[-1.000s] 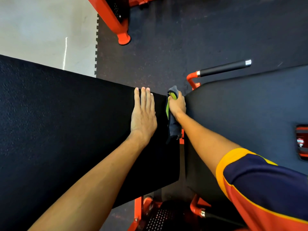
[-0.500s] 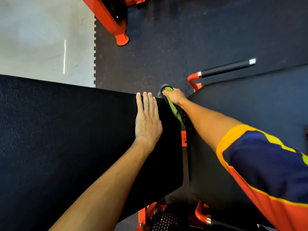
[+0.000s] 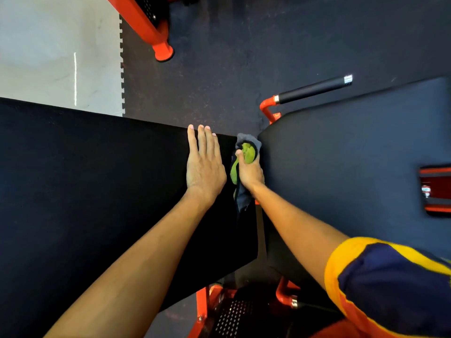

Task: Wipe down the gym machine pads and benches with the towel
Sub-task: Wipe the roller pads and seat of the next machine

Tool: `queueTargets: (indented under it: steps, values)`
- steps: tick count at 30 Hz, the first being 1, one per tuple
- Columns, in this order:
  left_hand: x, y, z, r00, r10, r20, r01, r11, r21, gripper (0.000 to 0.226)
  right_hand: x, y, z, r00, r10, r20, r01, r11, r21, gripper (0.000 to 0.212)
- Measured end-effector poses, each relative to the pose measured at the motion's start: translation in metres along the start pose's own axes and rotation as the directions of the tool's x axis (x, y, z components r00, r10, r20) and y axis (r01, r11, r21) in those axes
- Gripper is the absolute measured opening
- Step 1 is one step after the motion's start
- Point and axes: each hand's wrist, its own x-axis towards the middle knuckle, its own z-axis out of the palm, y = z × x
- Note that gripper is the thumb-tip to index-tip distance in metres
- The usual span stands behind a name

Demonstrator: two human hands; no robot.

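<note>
A long black bench pad (image 3: 97, 191) fills the left half of the view, and a second black pad (image 3: 341, 167) lies on the right. A narrow gap runs between them. My left hand (image 3: 203, 164) rests flat on the left pad near its far right corner, fingers straight. My right hand (image 3: 250, 170) grips a bunched grey and green towel (image 3: 246, 152) in the gap, against the end edges of the two pads. Part of the towel hangs down below my hand.
An orange bracket with a black foam-covered handle (image 3: 314, 89) sticks out beyond the right pad. An orange frame leg (image 3: 146, 25) stands on the dark rubber floor at the top. Orange frame parts and a perforated plate (image 3: 231, 315) lie under the gap.
My right hand has slid the towel back toward me along the gap after reaching the far end. My left hand stays flat on the left pad.
</note>
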Motion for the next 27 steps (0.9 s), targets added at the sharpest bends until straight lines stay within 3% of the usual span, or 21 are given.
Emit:
queueTargets:
  steps: [8, 15, 24, 27]
  values:
    - [-0.007, -0.002, 0.005, 0.997, 0.082, -0.006, -0.082, 0.997, -0.014, 0.064, -0.062, 0.073, -0.005, 0.987, 0.144, 0.068, -0.144, 0.990, 0.003, 0.088]
    - [-0.031, 0.004, 0.005, 0.996, 0.084, 0.004, -0.084, 0.996, -0.027, 0.064, -0.025, 0.005, -0.004, 0.999, -0.035, 0.012, 0.036, 0.999, -0.034, 0.074]
    - [-0.079, 0.025, 0.013, 0.993, 0.118, 0.006, -0.118, 0.992, -0.047, 0.064, -0.134, 0.153, -0.006, 1.000, -0.009, 0.030, 0.012, 0.994, -0.107, 0.078]
    - [-0.091, 0.028, 0.012, 0.988, 0.148, 0.038, -0.146, 0.989, -0.031, 0.065, -0.144, 0.163, -0.008, 0.997, 0.011, 0.075, -0.003, 0.994, -0.108, 0.079]
